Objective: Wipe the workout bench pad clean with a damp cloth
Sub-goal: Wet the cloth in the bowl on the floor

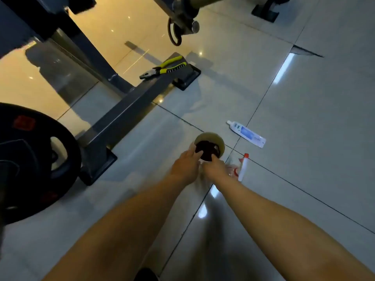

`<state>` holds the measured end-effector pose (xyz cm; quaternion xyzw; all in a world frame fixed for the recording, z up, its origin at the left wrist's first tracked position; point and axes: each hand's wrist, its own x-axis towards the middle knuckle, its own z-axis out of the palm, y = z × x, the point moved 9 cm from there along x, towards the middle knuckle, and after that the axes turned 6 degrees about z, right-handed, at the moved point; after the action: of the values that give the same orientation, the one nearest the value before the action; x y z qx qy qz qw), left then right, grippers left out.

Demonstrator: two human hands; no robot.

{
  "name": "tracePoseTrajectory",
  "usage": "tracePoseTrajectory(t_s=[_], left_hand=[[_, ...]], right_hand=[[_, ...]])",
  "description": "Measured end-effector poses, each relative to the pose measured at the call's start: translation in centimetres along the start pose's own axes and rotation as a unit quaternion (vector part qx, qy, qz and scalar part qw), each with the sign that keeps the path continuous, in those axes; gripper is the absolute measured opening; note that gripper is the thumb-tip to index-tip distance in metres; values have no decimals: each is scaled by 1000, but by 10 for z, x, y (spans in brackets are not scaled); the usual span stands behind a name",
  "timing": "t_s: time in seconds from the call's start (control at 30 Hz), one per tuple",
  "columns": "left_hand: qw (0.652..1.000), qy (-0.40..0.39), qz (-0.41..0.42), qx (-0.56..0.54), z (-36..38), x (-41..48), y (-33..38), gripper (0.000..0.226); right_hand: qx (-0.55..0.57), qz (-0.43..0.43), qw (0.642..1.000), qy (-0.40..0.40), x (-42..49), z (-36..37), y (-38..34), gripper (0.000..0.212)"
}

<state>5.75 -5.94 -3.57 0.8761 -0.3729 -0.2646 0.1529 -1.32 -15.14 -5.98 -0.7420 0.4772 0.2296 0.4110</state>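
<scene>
Curling over the near rim of a small round pale bowl (220, 141), the fingers (198, 153) of the left hand (185, 167) and of the right hand (215, 169) grip the dark crumpled cloth (207, 149) inside it; the right fingertips are buried in its folds. The bowl stands on the glossy grey tiled floor (304, 118). Just beside the right wrist lies a white spray bottle with a red nozzle (243, 168), partly hidden. Beyond it, a white tube with a blue label (246, 134) carries print too blurred to read. Further left, a black weight plate (30, 159) with unreadable red labels is cut off at the edge, and yellow-handled pliers (162, 67) rest on a dark steel frame (125, 110).
</scene>
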Motion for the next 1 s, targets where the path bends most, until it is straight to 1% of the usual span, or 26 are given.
tracePoseTrajectory(t_s=[0.03,0.07,0.1,0.17,0.2,0.27,0.3,0.33,0.4,0.47,0.5,0.57,0.67,0.73,0.8,0.83,0.9,0.93,1.0], left_hand=[[1000,-13,2,-7,9,2,-2,50],[1000,-21,2,-20,14,3,-4,51],[999,-25,5,-23,21,2,-6,51],[1000,-8,6,-24,25,-5,-6,50],[1000,16,9,-14,25,-11,-4,47],[997,71,11,12,17,-23,2,41],[997,76,12,20,16,-26,4,39],[998,56,23,22,20,-27,9,37],[998,-32,37,28,40,-24,14,35],[992,-122,10,43,65,-21,8,38],[986,-153,-19,55,75,-21,1,42],[979,-183,-54,74,92,-21,-10,51],[979,-175,-39,93,101,-15,-10,56],[983,-158,-50,78,100,-11,-10,50],[991,-114,-61,39,94,-11,-12,38],[995,-75,-57,22,87,-12,-12,33],[999,22,-45,-20,69,-23,-12,27],[996,68,-38,-50,62,-31,-13,25],[980,141,-52,-126,47,-46,-16,21]], right_hand=[[-4,-14,1000,21,4,-1,0,32],[-5,-22,998,52,8,-5,1,21],[-4,-33,997,70,10,-6,4,17],[-7,-40,995,86,5,-5,11,22],[-8,-44,995,87,-2,-4,14,25],[1,-40,996,76,-20,-2,18,26],[8,-36,997,67,-25,1,22,26],[10,-34,998,60,-28,5,27,26],[10,-22,999,44,-33,14,38,24],[1,-12,999,37,-33,21,51,22],[-4,-17,999,38,-33,21,52,21],[2,-45,998,48,-32,22,51,24],[42,-91,994,54,-29,28,50,34],[101,-92,989,51,-28,32,55,36],[85,-110,988,70,-28,35,57,40],[76,-126,986,73,-30,34,55,41],[80,-124,987,68,-31,33,55,41],[67,-129,988,61,-33,33,53,41],[46,-113,991,49,-34,33,51,40]])
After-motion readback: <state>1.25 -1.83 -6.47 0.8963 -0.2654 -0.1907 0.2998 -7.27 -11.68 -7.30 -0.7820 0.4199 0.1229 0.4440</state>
